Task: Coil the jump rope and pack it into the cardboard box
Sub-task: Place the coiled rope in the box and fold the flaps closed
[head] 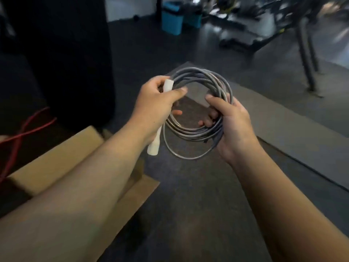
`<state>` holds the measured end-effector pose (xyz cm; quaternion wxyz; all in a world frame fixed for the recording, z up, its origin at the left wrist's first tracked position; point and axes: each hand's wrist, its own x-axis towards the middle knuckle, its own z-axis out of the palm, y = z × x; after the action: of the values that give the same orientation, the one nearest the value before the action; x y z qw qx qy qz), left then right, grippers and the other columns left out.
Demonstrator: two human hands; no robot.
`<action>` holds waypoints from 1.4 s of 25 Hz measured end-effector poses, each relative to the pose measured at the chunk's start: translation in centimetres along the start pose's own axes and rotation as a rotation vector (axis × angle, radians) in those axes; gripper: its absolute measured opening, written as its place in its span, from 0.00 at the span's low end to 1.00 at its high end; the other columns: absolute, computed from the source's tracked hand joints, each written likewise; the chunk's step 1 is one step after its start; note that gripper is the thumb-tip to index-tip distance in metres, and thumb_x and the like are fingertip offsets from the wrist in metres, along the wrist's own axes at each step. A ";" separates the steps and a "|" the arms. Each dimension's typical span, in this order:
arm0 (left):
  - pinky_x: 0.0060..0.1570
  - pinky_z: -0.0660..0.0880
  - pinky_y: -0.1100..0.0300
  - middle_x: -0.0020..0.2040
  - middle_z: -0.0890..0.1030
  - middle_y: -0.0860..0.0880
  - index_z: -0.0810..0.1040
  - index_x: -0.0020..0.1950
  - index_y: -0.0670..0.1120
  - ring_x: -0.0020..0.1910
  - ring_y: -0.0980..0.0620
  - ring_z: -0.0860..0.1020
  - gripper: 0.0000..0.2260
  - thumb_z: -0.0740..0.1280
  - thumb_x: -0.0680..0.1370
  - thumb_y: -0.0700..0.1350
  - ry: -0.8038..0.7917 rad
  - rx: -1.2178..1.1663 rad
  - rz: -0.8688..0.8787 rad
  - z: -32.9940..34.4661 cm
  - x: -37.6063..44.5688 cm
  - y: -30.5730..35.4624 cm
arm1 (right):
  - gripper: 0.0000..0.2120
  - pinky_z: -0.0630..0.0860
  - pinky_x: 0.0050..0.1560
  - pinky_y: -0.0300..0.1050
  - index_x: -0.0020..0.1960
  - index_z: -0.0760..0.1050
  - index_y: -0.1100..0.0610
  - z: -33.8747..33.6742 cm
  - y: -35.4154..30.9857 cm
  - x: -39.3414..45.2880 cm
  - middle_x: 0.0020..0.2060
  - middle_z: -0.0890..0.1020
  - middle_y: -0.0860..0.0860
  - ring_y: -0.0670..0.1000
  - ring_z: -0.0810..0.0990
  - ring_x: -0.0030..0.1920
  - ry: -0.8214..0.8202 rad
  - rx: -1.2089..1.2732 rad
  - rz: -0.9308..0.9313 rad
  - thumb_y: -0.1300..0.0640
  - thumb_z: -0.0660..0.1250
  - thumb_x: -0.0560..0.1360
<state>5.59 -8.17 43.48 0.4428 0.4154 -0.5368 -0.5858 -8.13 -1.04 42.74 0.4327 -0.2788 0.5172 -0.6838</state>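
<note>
**Two hands hold the coiled rope above the floor**

Two bare forearms reach in from 6 o'clock. At 8 o'clock the open cardboard box (56, 163) sits on the floor, partly under the left forearm. The left hand (153, 108) has its grip closed around a white handle (160, 127) at the coil's 9 o'clock. The right hand (230, 125) clasps the grey jump rope (190, 133) at 3 o'clock. A red cable (24, 129) lies beyond the box.

A dark rubber floor (188, 205) is carrying a lighter grey mat (283, 114). Teal bins (172, 17) are standing far back beside blurred metal exercise frames (264, 25); a red cable (22, 129) is trailing at left.
</note>
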 end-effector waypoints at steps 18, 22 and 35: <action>0.42 0.75 0.56 0.48 0.82 0.55 0.75 0.55 0.52 0.44 0.50 0.80 0.11 0.72 0.77 0.40 0.757 0.016 -0.694 -23.7 -3.0 -14.5 | 0.07 0.79 0.53 0.57 0.44 0.79 0.54 20.9 22.1 2.7 0.40 0.81 0.54 0.55 0.79 0.42 -0.364 -0.819 0.552 0.64 0.68 0.78; 0.42 0.73 0.60 0.50 0.81 0.55 0.76 0.55 0.52 0.47 0.52 0.79 0.09 0.69 0.78 0.40 0.834 0.011 -0.781 -24.1 -2.3 -23.0 | 0.07 0.80 0.56 0.57 0.46 0.78 0.51 19.4 31.6 4.7 0.42 0.82 0.52 0.54 0.80 0.43 -0.456 -0.935 0.652 0.61 0.67 0.80; 0.68 0.68 0.42 0.71 0.70 0.42 0.74 0.68 0.47 0.69 0.38 0.70 0.20 0.67 0.76 0.41 0.959 0.314 -1.089 -26.0 -0.5 -47.1 | 0.21 0.69 0.70 0.58 0.71 0.69 0.56 15.3 55.8 7.6 0.67 0.72 0.57 0.61 0.70 0.70 -0.776 -1.486 0.403 0.57 0.66 0.80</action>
<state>27.29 -12.94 -5.49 0.2109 0.8914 -0.0800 -0.3931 17.94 -19.96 -5.98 0.3974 -0.6064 0.6856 0.0655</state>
